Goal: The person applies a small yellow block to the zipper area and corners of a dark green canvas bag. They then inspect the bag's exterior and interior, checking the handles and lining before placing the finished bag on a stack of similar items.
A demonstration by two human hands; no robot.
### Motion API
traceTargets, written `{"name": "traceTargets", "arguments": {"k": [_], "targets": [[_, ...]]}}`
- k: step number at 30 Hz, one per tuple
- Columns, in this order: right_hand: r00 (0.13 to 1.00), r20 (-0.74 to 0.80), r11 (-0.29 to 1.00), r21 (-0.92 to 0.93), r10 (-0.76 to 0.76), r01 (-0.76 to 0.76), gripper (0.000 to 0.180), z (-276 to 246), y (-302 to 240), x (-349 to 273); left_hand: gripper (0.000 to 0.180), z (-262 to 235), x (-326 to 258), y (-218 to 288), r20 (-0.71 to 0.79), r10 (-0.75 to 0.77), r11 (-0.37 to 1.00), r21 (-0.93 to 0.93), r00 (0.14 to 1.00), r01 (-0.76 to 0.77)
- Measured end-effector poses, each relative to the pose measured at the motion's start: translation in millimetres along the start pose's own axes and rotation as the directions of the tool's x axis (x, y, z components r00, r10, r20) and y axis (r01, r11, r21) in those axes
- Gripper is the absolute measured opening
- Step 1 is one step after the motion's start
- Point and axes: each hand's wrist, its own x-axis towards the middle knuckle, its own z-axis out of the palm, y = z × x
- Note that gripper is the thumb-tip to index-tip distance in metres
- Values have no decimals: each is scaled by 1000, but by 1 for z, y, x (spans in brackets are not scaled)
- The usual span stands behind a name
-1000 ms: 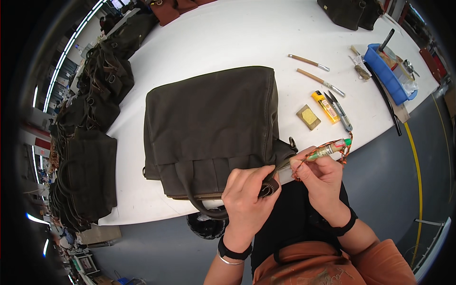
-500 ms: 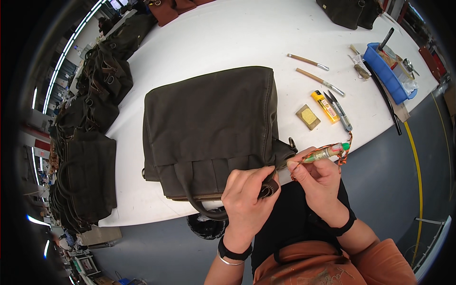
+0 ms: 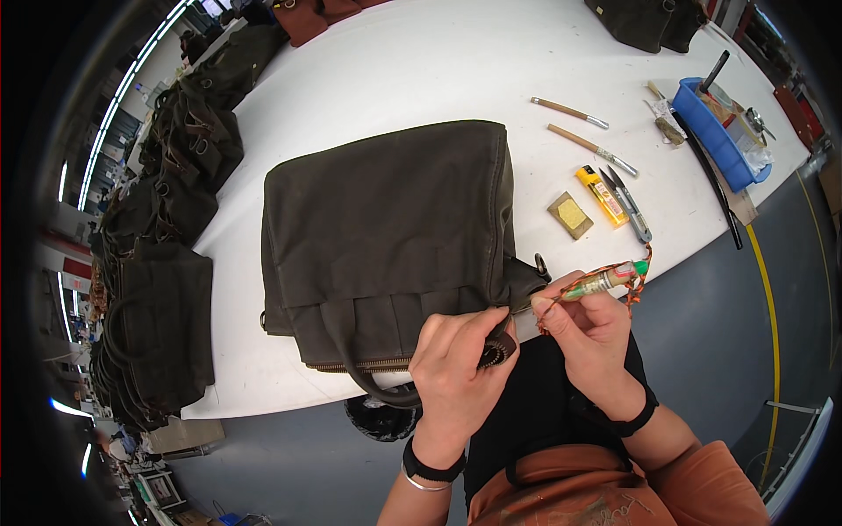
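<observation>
A dark olive-brown bag (image 3: 386, 210) lies on the white table in front of me, its brass zipper (image 3: 368, 364) and rolled handle (image 3: 351, 355) toward me. My left hand (image 3: 460, 359) is closed on the bag's near right corner, pinching the fabric beside the curled zipper end (image 3: 496, 352). My right hand (image 3: 583, 337) grips a slim tool (image 3: 596, 282) with a pale wrapped handle and green end; orange-and-black cord winds around it. The tool's thin front end points at the corner near my left fingertips; its exact tip is hidden.
Right of the bag lie thread snips (image 3: 627, 206), a yellow lighter (image 3: 602, 196), a tan block (image 3: 570, 216) and two wooden-handled tools (image 3: 592, 149). A blue basket (image 3: 715, 140) stands farther right. Similar dark bags (image 3: 162, 324) line the left edge. A black-lined bin (image 3: 381, 416) stands below the table's edge.
Almost nothing differs. The bag has shifted very slightly, while both hands keep their holds at the corner.
</observation>
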Motion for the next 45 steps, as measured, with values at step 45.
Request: {"name": "traceTargets", "arguments": {"k": [45], "targets": [[989,33,946,-289,-144,147,11,-2,-5,6,32,2,-2,-1,10,79,995,55,997,-79]]}}
